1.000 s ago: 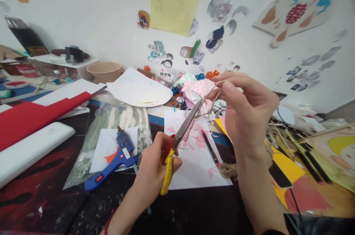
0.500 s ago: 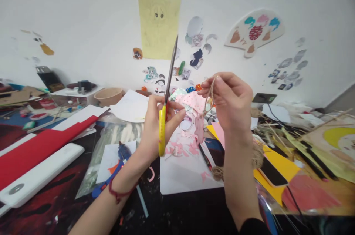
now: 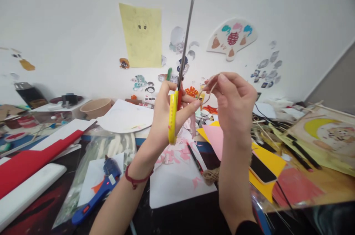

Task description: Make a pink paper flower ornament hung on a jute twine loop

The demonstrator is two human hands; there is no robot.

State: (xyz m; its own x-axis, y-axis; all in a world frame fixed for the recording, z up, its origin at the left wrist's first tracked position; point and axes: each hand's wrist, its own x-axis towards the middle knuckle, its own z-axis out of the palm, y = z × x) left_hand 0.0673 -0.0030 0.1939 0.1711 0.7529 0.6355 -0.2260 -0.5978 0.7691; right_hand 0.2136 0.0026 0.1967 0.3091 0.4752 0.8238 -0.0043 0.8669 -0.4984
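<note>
Stretching below the left hand [image 3: 163, 116] and right hand [image 3: 235, 101] is the cluttered counter [image 3: 188, 217]. Yellow-handled scissors [image 3: 180, 76] are gripped in the left hand, blades upward. Between the hands, jute-like twine [image 3: 211, 92] is pinched by the right. Twine handling seems under way; for any snip, blades would need to be turned towards the strand.

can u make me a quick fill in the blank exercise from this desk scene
The right hand pinches the string, while the left hand holds a pair of ____.
The bracelet is on the ____ wrist.
The body of the glue gun is mostly ____.
The sheet with two drawn eyes is ____.
Missing words: scissors; left; blue; yellow.
</note>
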